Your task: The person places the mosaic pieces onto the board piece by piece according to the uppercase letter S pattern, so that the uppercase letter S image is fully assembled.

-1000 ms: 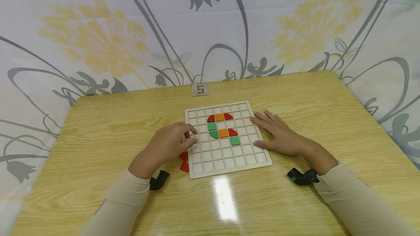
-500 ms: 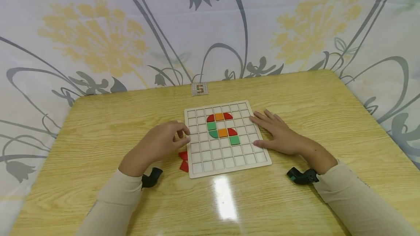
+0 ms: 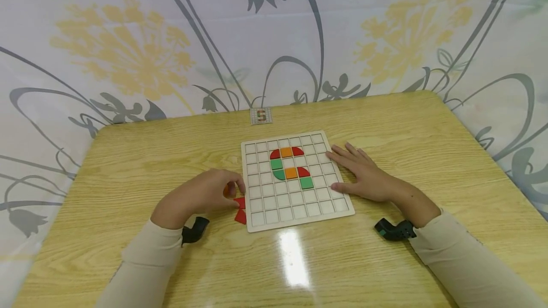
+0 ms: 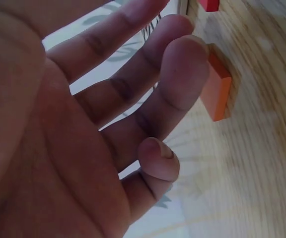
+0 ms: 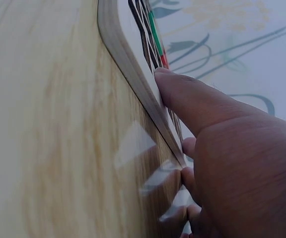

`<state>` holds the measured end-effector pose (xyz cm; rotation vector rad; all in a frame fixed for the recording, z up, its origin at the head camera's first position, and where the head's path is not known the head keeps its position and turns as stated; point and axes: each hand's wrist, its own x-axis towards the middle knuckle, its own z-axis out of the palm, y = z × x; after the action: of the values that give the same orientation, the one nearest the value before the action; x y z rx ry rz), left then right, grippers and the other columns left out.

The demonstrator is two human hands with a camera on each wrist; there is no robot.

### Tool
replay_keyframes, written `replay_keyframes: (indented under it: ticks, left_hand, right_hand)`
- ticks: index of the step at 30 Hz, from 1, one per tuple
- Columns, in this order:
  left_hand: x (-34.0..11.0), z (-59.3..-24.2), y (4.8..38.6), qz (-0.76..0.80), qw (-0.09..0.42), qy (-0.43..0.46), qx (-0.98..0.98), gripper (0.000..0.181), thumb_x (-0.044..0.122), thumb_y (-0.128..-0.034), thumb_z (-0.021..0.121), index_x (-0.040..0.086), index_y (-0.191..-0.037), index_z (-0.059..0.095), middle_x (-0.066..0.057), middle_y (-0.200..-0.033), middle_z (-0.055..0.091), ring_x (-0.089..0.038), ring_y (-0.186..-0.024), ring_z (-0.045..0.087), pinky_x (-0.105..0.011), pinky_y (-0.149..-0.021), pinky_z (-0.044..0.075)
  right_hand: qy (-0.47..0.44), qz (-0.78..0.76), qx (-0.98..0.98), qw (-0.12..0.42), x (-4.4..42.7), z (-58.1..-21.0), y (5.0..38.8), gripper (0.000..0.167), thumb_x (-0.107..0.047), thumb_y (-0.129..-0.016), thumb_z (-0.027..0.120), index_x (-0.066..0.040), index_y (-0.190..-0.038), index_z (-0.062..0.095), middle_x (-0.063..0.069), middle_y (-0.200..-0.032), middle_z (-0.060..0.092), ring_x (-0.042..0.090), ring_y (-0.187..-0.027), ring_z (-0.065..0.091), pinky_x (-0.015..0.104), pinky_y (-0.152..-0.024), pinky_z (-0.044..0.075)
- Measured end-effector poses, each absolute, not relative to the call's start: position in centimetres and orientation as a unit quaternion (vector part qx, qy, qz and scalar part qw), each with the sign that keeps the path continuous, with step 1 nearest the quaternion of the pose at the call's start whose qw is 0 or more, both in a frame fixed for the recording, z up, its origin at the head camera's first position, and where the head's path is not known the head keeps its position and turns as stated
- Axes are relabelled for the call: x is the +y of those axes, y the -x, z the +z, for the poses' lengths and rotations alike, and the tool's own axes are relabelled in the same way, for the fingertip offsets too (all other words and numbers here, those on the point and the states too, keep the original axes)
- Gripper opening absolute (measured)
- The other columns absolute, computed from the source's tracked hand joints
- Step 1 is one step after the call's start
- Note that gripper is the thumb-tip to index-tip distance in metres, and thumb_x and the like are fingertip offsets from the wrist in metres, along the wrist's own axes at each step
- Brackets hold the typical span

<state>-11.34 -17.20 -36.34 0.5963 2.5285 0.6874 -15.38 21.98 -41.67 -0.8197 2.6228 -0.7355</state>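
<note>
My left hand [image 3: 203, 193] hovers at the left edge of a pale gridded board [image 3: 265, 220], its fingers loosely bent. Its thumb and index tips are beside a red piece [image 3: 241, 202], and a red square tile [image 3: 240, 216] lies just below that. An orange tile [image 4: 216, 91] shows behind the fingertips in the left wrist view, on the table. My right hand [image 3: 364, 177] rests with spread fingers on the board's right edge. On the board, red quarter-round pieces [image 3: 304, 172], orange squares [image 3: 291, 173] and green pieces [image 3: 306, 183] form a curving shape.
A small card [image 3: 261, 116] printed with an S-shaped pattern lies at the back of the wooden table [image 3: 171, 156], by the floral cloth [image 3: 274, 37]. Black wrist devices [image 3: 395, 230] hang by both forearms.
My left hand has drawn back left from over the board, then dropped nearer the red pieces, uncovering a bit of orange beneath it. My right hand and the board pieces stay put.
</note>
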Motion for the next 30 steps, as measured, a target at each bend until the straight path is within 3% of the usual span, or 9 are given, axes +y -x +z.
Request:
replay_keyframes:
  ticks: [30]
  left_hand:
    - [-16.65, -37.06, 11.25, 0.227, 0.228, -0.219, 0.921, 0.013, 0.01, -0.0838, 0.078, 0.013, -0.088, 0.066, 0.001, -0.078, 0.057, -0.014, -0.073, 0.051, -0.029, -0.07, 0.046]
  right_hand:
    - [0.284, -0.251, 0.914, 0.145, 21.98, -41.69, 15.37, 0.082, -0.047, -0.096, 0.064, -0.019, -0.16, 0.023, 0.011, -0.169, 0.011, 0.04, -0.155, -0.007, 0.061, -0.122, -0.003]
